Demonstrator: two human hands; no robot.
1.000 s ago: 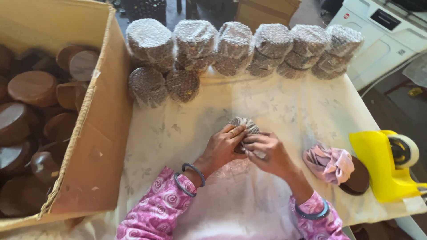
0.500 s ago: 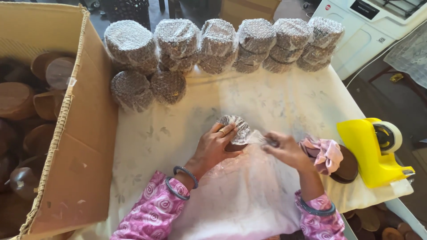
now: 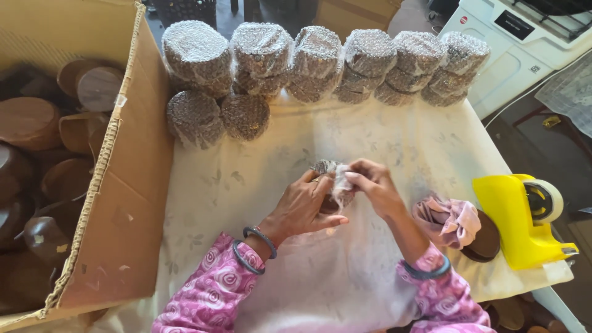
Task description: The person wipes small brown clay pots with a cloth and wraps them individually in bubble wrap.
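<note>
Silvery bubble-wrapped round bundles (image 3: 320, 61) line the tabletop's (image 3: 394, 142) far edge; an open brown cardboard box (image 3: 132, 203) stands left.

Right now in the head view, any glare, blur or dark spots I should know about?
Head view: mostly sharp and evenly lit; the left hand and right hand are slightly soft around the small bubble-wrapped piece. The bubble-wrapped bundles sparkle with small highlights. The inside of the cardboard box is dim, its wooden pieces shadowed. The yellow tape dispenser looks bright but not blown out.
</note>
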